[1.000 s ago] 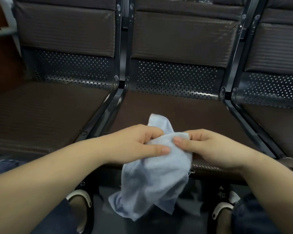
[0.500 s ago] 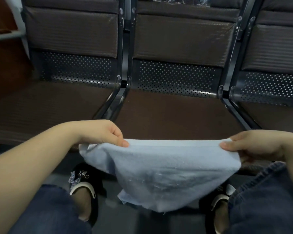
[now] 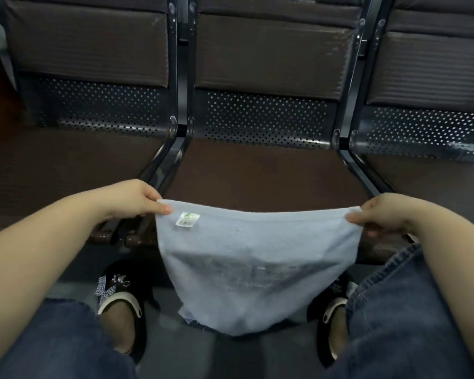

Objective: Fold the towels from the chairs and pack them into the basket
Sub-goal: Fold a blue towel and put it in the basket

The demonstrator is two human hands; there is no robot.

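1. Towel (image 3: pixel 253 263) first, head view, the only one we get: it's a pale blue one, hanging in the air just in front of the middle seat (image 3: pixel 257 173) of a row of dark chairs, with its top edge stretched out level and the rest drooping down between the person's knees toward the floor.

2. Left hand (image 3: pixel 133 199) has a pinch grip on the top corner on its side, thumb over the hem, fingers tucked behind. Right hand (image 3: pixel 381 213) does the same on the other top corner. Both grips are narrow and holding cloth, nothing else.

3. Why hold it like that? My guess: pulling the two corners apart takes the slack out of the top edge, so gravity flattens the rest and the edges line up for a clean fold.

4. There's a small white label (image 3: pixel 188 218) sewn just under the top hem, close to the left-hand corner. It faces the camera, so this side probably ends up inside the fold.

5. The seat right behind the towel is bare, so it looks like the handy surface to lay it on for folding.

6. Bottom hem looks a bit bunched and uneven, can't tell if it's already doubled.

7. No basket anywhere in view, so packing comes later.
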